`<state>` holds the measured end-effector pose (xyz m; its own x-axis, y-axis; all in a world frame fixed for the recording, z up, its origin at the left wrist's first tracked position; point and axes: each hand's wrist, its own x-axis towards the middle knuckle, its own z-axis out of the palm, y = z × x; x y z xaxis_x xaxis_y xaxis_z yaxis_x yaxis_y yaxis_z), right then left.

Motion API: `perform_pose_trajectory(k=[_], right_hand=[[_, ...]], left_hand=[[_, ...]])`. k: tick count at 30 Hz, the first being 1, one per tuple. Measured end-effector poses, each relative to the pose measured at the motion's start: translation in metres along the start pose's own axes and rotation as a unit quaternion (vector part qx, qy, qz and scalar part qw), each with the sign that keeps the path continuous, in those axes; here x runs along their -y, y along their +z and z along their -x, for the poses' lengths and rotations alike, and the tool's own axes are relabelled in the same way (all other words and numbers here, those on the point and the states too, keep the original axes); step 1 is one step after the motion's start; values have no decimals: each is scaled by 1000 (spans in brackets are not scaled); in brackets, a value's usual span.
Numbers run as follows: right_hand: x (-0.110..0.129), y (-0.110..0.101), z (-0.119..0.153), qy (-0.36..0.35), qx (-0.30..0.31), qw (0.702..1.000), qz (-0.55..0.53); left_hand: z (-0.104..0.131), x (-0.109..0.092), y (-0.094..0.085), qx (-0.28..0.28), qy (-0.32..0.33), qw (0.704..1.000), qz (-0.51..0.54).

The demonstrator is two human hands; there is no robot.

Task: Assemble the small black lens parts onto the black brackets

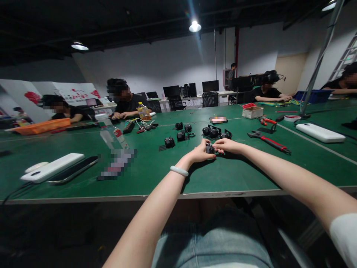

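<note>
Just above the green table point(156, 175), my left hand point(201, 152) grips a small black part point(209, 149) between thumb and fingers. My right hand point(225, 145) is closed in a pinch at the right side of the same part; whether it holds a separate small piece I cannot make out. Beyond my hands lies a cluster of similar black parts point(213, 131). More black parts, one of them point(169, 142) on a flat dark base, sit to the left of the cluster. My fingers hide much of the held part.
Red-handled pliers point(269, 142) lie to the right, near a white power bank point(320, 133) and a small box point(252, 111). On the left are a clear bottle point(107, 130), another white power bank point(55, 167) and a phone point(74, 169). Co-workers sit around the table's far side.
</note>
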<state>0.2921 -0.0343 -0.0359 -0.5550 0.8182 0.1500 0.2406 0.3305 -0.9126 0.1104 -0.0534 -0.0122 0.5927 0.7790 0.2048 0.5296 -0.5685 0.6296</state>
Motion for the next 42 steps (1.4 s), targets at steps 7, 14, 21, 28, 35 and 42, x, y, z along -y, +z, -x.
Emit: perform_pose_trajectory(k=[7,14,21,28,35,42], right_hand=[[-1,-1,-1,18,-9,1000,4],[2,-1,0,22,-12,1000,-15],[8,-1,6,-18,10,999,-35],[11,-1,9,-30,28,998,-41],[13,0,9,-20,29,999,-32],[11,0,9,-18,29,999,-38]], left_hand=[[-3,5,1,23,4,1000,13],[-6,12,2,18,-4,1000,-7],[-6,12,1,18,1,1000,-21],[-6,9,0,23,16,1000,-2],[-6,10,0,19,17,1000,-11],[-6,8,0,21,14,1000,-16]])
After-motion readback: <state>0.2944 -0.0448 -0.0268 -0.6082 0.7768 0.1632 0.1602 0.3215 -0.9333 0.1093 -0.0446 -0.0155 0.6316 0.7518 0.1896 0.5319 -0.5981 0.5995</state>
